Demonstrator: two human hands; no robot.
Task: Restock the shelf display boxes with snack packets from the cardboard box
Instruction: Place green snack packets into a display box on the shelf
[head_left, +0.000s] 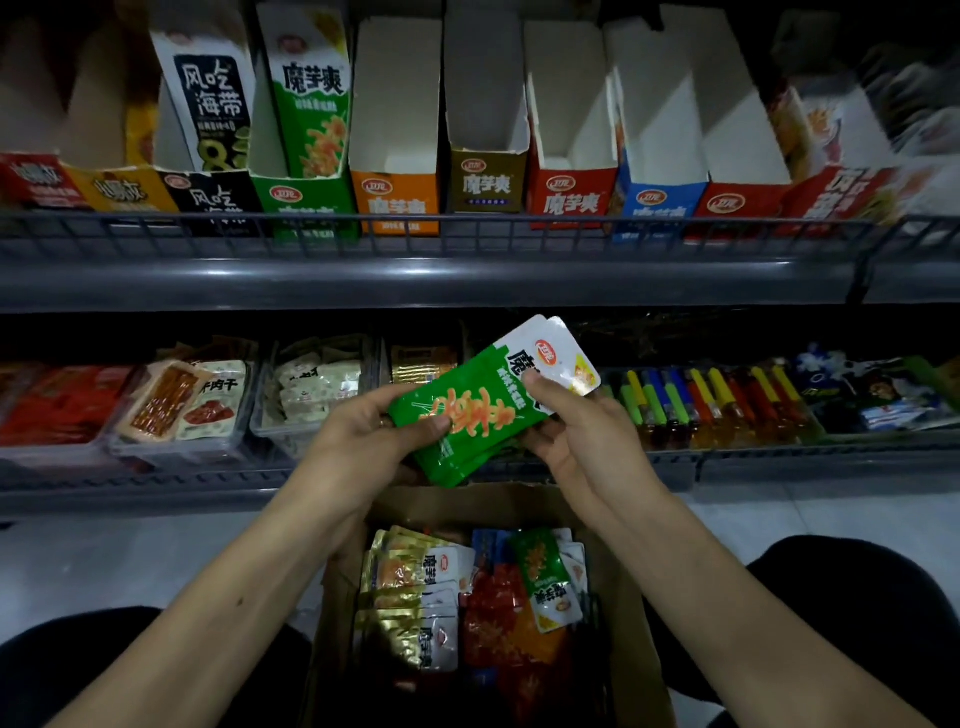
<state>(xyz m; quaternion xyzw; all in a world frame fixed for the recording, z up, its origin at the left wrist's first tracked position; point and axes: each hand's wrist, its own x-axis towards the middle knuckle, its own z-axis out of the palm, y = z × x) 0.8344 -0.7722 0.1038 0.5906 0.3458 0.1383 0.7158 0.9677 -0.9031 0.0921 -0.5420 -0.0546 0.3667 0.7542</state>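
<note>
A small stack of green snack packets (470, 410) is held between both hands above the cardboard box (631, 613). My left hand (363, 434) grips the lower left end, thumb on top. My right hand (576, 415) pinches the upper right side. Inside the cardboard box lie gold packets (410, 587), red packets (498, 623) and one more green packet (543, 577). On the upper shelf stand display boxes: a green one (306, 202), an orange one (395, 200), a brown one (485, 182) and a red one (571, 200), their tops open.
A grey wire rail (467, 228) fronts the upper shelf. The lower shelf holds trays of packaged snacks (187, 400) on the left and colourful lighters (711, 402) on the right. More display boxes stand at both ends. My knees flank the cardboard box on a pale floor.
</note>
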